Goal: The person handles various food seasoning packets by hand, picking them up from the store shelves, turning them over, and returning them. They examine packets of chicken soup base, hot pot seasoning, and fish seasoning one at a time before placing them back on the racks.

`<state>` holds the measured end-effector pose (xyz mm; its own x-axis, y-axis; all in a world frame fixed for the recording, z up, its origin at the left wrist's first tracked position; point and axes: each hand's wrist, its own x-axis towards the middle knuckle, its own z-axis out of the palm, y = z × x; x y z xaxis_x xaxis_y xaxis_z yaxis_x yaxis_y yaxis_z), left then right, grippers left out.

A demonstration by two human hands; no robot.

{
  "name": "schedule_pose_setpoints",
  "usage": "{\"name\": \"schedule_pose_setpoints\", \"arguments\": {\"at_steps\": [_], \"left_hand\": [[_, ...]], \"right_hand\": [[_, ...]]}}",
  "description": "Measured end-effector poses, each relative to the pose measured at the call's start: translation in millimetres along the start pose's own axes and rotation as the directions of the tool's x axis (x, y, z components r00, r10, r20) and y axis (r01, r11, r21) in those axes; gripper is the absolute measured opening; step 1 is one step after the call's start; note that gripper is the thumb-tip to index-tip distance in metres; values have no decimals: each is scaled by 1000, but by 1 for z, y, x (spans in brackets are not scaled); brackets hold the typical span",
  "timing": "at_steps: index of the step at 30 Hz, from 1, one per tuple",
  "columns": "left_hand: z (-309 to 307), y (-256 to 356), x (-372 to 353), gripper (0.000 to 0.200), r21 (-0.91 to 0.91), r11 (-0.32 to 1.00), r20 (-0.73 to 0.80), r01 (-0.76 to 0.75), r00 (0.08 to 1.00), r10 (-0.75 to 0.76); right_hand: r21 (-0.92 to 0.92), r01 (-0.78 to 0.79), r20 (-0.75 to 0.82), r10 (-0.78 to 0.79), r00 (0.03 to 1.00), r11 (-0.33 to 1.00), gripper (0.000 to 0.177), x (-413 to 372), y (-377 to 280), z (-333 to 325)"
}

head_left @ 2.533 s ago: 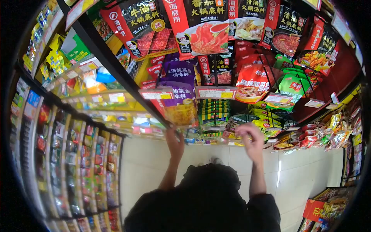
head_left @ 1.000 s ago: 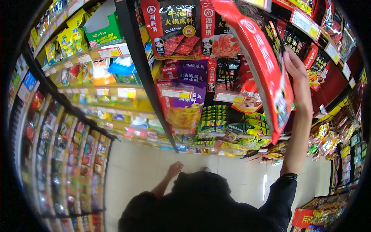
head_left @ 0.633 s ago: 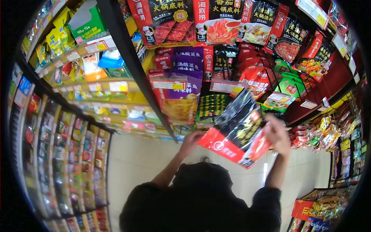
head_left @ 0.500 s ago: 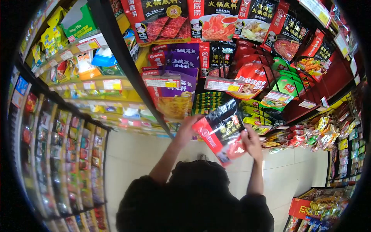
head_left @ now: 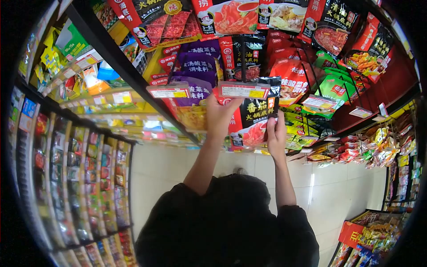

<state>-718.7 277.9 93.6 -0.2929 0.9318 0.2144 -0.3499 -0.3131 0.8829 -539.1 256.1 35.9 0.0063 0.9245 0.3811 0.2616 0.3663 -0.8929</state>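
Note:
A black-and-red hotpot base packet (head_left: 258, 116), with red food pictured near its bottom, is upright at the shelf front between my two hands. My left hand (head_left: 219, 118) is closed on its left edge, thumb across the front. On the right edge, my right hand (head_left: 276, 135) pinches the packet, thumb in front. A price tag holder (head_left: 244, 91) covers part of the packet's upper front. Directly behind hang more black-and-red packets (head_left: 242, 58). Purple fish seasoning packets (head_left: 195, 84) hang to the left, and red pouches (head_left: 289, 75) to the right.
Green pouches (head_left: 334, 89) hang on hooks further right, above yellow-green packets (head_left: 299, 129). Large hotpot packets (head_left: 229, 18) line the row above. A black shelf post (head_left: 129, 66) slants down at left. More stocked shelves (head_left: 84, 178) and a pale tiled floor (head_left: 293, 178) lie around me.
Both hands have brought the hotpot base packet forward and up to the shelf, turning it from tilted to nearly upright. Its top now sits behind the price tag holder.

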Motion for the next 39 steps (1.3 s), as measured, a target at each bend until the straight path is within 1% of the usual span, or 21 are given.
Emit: {"name": "schedule_pose_setpoints", "arguments": {"at_steps": [1, 2, 6, 9, 12, 15, 17, 19, 20, 23, 25, 26, 27, 29, 30, 33, 34, 36, 37, 38, 39], "left_hand": [[2, 0, 2, 20, -24, 1000, -22, -19, 1000, 18], [4, -1, 4, 22, -32, 999, -65, -30, 997, 28], [0, -4, 10, 24, 76, 995, -118, -62, 990, 71], [-2, -12, 15, 25, 63, 998, -170, -24, 985, 34], [0, -10, 15, 30, 43, 999, -196, 23, 980, -14], [-12, -27, 19, 35, 18, 998, -244, 63, 968, -57], [-16, -33, 18, 35, 2, 997, -219, 82, 972, -80], [-17, -39, 17, 35, -38, 991, -211, 129, 968, -134], [-14, -41, 15, 34, -5, 997, -214, 81, 974, -80], [-4, -42, 23, 35, 163, 986, -216, 16, 976, 19], [10, -41, 26, 38, 173, 963, -205, -209, 948, 243], [15, -43, 26, 40, 177, 931, -201, -319, 914, 351], [9, -56, 26, 45, 234, 927, -165, -294, 928, 335], [-15, -99, 16, 53, 349, 906, -98, -240, 952, 290], [-14, -105, 5, 67, 448, 857, -105, -257, 936, 335], [-13, -111, -23, 73, 724, 594, 102, -351, 906, 410], [-13, -107, -32, 70, 760, 536, 157, -366, 905, 396], [-12, -100, -54, 66, 818, 418, 258, -394, 902, 346], [-17, -105, -63, 62, 790, 474, 281, -389, 917, 285], [-26, -114, -73, 58, 760, 529, 306, -379, 925, 223], [-31, -119, -80, 54, 728, 581, 333, -364, 929, 165]], "right_hand": [[6, -30, 27, 30, 999, 1000, 41, 2, -2, 0], [-6, -18, 33, 19, 999, 1000, 45, 4, 2, 1], [-22, 29, 37, -28, 999, 999, 45, 8, 3, 5], [-39, 45, 43, -43, 998, 998, 44, 8, 11, 6], [-41, 42, 57, -40, 998, 998, 43, 11, 12, 5], [-42, 38, 61, -35, 998, 998, 42, 11, 14, 3], [-74, 49, 69, -44, 997, 996, 41, 9, 21, 3], [-44, 27, 66, -24, 998, 999, 40, 6, 24, 2], [-30, 20, 64, -19, 998, 999, 39, 8, 25, 3], [-97, -6, 28, 9, 1000, 995, 38, 18, 24, 6], [-93, -36, -19, 34, 999, 995, 33, 28, 25, 14], [-117, 49, -58, -56, 997, 992, 30, 35, 34, 21], [-145, 133, -97, -147, 984, 981, 26, 42, 41, 28], [-127, 44, -79, -55, 995, 991, 21, 54, 40, 34], [-92, -30, -104, 20, 994, 995, 18, 61, 31, 38], [-190, 160, -219, -201, 955, 969, 19, 89, 68, 55], [-214, 72, -200, -116, 973, 974, 20, 96, 68, 56], [-203, 53, -256, -105, 961, 978, 21, 113, 76, 67], [-199, 45, -284, -101, 953, 979, 21, 122, 74, 71], [-253, 78, -338, -163, 927, 964, 22, 129, 71, 75], [-264, 64, -360, -160, 919, 962, 23, 138, 74, 79]]}}
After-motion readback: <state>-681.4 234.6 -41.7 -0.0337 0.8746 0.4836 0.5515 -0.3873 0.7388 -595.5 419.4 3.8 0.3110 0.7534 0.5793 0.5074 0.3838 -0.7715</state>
